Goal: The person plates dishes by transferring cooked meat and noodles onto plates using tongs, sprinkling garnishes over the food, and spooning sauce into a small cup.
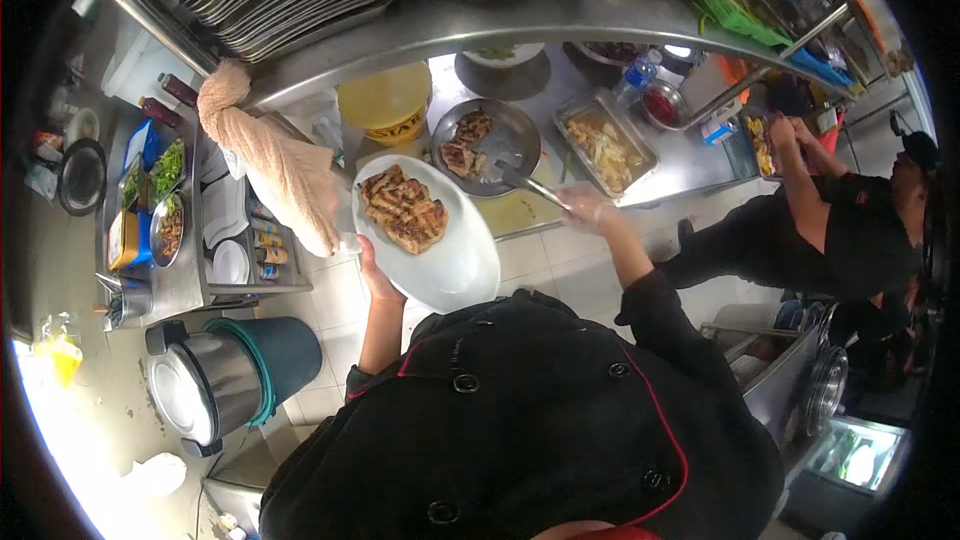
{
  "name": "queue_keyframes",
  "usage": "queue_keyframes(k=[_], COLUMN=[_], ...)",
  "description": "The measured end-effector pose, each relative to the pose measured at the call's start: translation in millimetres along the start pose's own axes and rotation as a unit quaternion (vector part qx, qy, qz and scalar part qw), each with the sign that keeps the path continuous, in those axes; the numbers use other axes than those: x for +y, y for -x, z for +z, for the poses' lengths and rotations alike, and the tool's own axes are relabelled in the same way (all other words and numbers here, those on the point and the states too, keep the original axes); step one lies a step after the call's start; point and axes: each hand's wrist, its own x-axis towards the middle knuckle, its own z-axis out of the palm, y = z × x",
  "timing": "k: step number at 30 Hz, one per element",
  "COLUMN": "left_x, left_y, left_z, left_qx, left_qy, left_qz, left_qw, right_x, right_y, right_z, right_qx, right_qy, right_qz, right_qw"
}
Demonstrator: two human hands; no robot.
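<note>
My left hand [378, 278] grips the edge of a white oval plate [458, 270], tilted in front of my chest. Sliced grilled meat [403, 208] lies at the plate's far end. My right hand [592, 212], in a clear glove, is closed around metal tongs [535, 187]. Their tips reach over the near right rim of a round metal pan [520, 140]; nothing shows between them. More grilled meat [465, 140] sits in the pan's left half. To the pan's right stands a rectangular metal tray of pale chopped food [605, 150].
Behind the plate stands a yellow bucket [385, 100]. A beige towel [270, 160] hangs over the rail at left. Overhead, a steel shelf [460, 25] carries stacked dark plates [295, 0]. A co-worker in black [800, 220] works at right. A large cooker [190, 390] stands lower left.
</note>
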Motion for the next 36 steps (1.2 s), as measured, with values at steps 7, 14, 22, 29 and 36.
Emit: queue_keyframes(k=[7, 14, 22, 29, 36], left_x=[1.8, 0.3, 0.1, -1.1, -5.6], left_y=[6.2, 7.7, 1.2, -3.5, -20.8], left_z=[-8.1, -12.6, -27.2, -23.6, -11.9], left_qx=[0.005, 0.025, 0.002, 0.017, -0.021], left_qy=[0.014, 0.021, 0.041, 0.027, 0.015], left_qz=[0.017, 0.039, 0.023, -0.006, -0.048], left_qw=[1.0, 0.999, 0.999, 0.999, 0.998], right_x=[-20.8, -37.7, -39.4, 1.5, -49.0], right_y=[-48.4, -71.5, -73.0, -34.0, -13.0], right_z=[25.5, 53.8, 59.3, 41.9, -48.6], right_qx=[-0.07, 0.017, 0.058, 0.081, 0.136], right_qy=[0.15, -0.212, -0.12, 0.008, -0.159], right_qz=[-0.045, 0.247, 0.338, 0.193, 0.159], right_qw=[0.985, 0.945, 0.932, 0.978, 0.965])
